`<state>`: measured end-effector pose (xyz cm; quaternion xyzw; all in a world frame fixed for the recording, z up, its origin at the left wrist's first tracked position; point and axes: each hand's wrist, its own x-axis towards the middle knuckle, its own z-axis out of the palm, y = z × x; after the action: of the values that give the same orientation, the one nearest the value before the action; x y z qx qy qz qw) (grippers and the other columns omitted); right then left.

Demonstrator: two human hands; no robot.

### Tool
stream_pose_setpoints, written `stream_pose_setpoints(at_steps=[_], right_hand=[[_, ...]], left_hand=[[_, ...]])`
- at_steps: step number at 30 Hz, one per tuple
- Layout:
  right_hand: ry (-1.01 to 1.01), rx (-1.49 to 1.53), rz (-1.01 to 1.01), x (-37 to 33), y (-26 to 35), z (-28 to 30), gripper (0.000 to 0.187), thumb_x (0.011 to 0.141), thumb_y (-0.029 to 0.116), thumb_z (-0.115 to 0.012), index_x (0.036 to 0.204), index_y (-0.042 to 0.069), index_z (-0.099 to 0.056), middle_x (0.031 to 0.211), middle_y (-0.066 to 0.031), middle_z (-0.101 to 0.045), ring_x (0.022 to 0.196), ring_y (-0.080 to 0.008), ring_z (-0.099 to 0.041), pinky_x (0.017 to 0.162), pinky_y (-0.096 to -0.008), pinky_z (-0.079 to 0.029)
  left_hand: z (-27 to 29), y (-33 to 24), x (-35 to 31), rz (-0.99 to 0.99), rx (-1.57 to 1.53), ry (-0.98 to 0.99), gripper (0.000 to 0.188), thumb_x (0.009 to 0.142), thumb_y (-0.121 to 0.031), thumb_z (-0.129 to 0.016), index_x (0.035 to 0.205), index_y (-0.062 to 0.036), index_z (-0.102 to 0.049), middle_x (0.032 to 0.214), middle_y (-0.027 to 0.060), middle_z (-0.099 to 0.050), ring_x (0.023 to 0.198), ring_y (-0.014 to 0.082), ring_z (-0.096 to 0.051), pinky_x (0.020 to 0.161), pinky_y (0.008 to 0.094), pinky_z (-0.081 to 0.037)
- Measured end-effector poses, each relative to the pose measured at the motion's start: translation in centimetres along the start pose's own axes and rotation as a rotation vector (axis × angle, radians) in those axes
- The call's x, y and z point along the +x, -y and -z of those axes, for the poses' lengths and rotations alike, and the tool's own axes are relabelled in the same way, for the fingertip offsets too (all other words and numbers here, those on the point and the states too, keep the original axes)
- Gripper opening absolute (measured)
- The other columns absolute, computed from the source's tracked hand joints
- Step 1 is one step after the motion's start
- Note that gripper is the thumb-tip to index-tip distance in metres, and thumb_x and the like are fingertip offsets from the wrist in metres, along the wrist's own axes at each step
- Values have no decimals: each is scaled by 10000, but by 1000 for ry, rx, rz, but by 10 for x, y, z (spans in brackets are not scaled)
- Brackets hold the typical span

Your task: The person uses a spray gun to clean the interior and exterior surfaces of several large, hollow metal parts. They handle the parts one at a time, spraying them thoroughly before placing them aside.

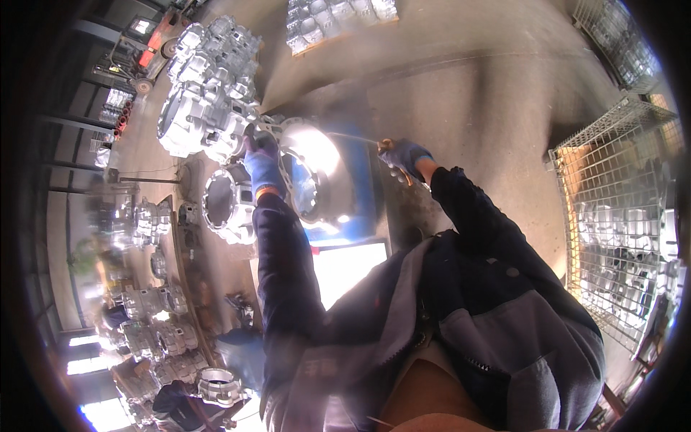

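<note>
A large silvery cast metal housing (pixel 327 189) with a wide round opening stands in front of me on a blue surface (pixel 366 173), its top washed out by glare. At its left edge is my left hand (pixel 263 164) in a blue glove with dark fingertips, closed on the housing's rim. My right hand (pixel 404 158), gloved in blue too, is off to the right of the housing. It is wrapped round a tool with a long thin rod (pixel 354 137) and an orange part below the fist. The rod points left to the housing; where its tip ends is lost in glare.
Another ring-shaped housing (pixel 229 204) stands left of my left arm. Beyond it are stacked castings (pixel 205 108). A wire mesh cage (pixel 612 216) with metal parts is on the right. Far ahead sits a loaded pallet (pixel 338 25). A bright white panel (pixel 353 270) lies close to my body.
</note>
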<state>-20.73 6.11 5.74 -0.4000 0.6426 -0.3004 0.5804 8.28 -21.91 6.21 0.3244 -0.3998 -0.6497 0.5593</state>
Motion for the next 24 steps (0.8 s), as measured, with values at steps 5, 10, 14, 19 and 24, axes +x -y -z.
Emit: stream_pose_setpoints(at_steps=[5, 10, 14, 19, 24], right_hand=[[40, -228, 96, 25, -20, 3, 206, 883, 199, -562, 1025, 52, -591, 915, -74, -665, 817, -209, -653, 780, -301, -513], [11, -592, 270, 21, -15, 2, 256, 894, 228, -533, 1065, 51, -604, 986, -66, -676, 844, -181, -658, 783, -306, -515], [-99, -210, -10, -11, -14, -3, 308, 884, 264, -539, 1114, 73, -611, 1032, -69, -676, 867, -210, -661, 810, -318, -510], [-83, -487, 80, -51, -34, -5, 341, 876, 276, -563, 1159, 89, -598, 1012, -74, -675, 813, -200, -664, 712, -334, -526], [56, -277, -167, -96, -50, -5, 367, 909, 300, -548, 1231, 126, -574, 852, -86, -663, 620, -177, -641, 505, -328, -502]], left_hand=[[-25, -18, -24, -138, 280, 3, 371, 962, -346, -537, 1258, -124, -570, 795, -5, -431, 724, 118, -452, 681, 239, -424], [-22, -17, -14, -177, 280, 32, 350, 941, -333, -577, 1217, -119, -598, 781, -17, -405, 737, 104, -431, 679, 221, -386], [-11, -9, -8, -159, 276, 25, 359, 939, -337, -577, 1228, -125, -592, 802, -11, -418, 748, 121, -447, 688, 242, -401], [-7, -5, 5, -298, 432, 70, 310, 927, -292, -577, 1214, -175, -591, 814, 16, -446, 742, 133, -470, 640, 243, -414], [-23, -13, -12, -110, 333, -47, 217, 887, -184, -638, 1104, -194, -635, 785, -32, -471, 730, 75, -483, 642, 204, -406]])
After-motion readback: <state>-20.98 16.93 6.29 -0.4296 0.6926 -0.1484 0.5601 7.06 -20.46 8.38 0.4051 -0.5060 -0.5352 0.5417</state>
